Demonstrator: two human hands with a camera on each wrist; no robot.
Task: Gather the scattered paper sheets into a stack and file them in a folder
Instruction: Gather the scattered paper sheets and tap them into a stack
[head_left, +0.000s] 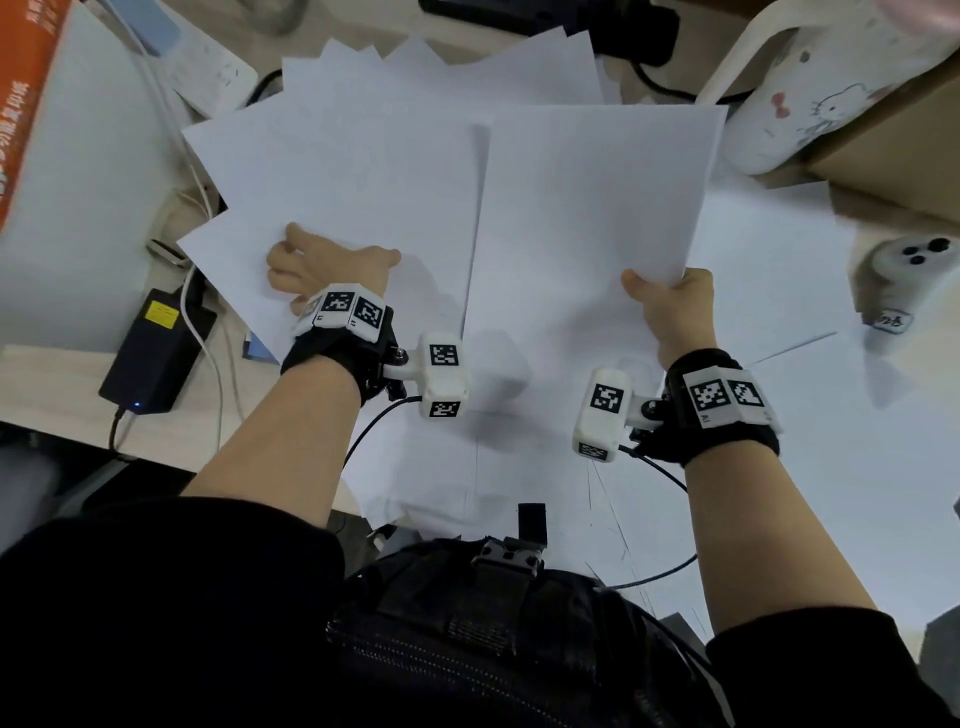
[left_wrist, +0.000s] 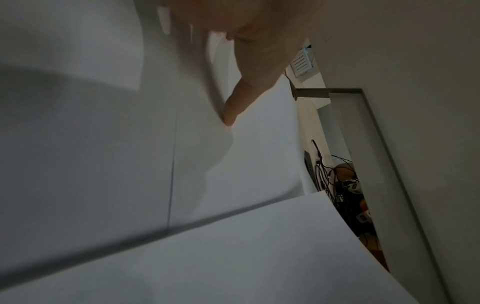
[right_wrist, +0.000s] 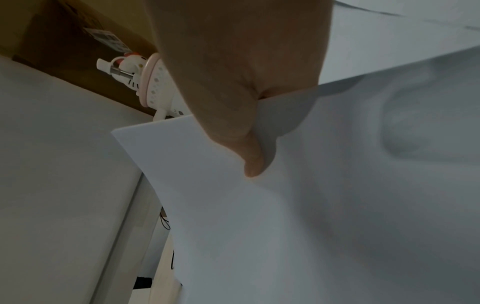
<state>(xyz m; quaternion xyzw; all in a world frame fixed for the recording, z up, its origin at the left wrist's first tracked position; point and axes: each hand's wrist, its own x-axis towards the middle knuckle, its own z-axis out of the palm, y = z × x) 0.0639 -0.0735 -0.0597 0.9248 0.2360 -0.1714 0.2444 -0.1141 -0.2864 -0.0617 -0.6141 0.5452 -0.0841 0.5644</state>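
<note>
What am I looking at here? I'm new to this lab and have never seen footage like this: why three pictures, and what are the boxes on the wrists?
No robot here: a person is gathering paper by hand while wearing cameras. The wide picture comes from a camera on the head, looking down at both arms. The white boxes strapped to the wrists are two more cameras; the darker pictures come from them, each looking along a hand.

Loose white sheets lie fanned and overlapping across the desk. The left hand presses on a sheet on that side, a finger touching the paper. The right hand pinches the near edge of a lifted sheet, thumb on top.

Around the edges are a black power brick, a cardboard box and a cartoon-cat gadget. I cannot make out a folder.
</note>
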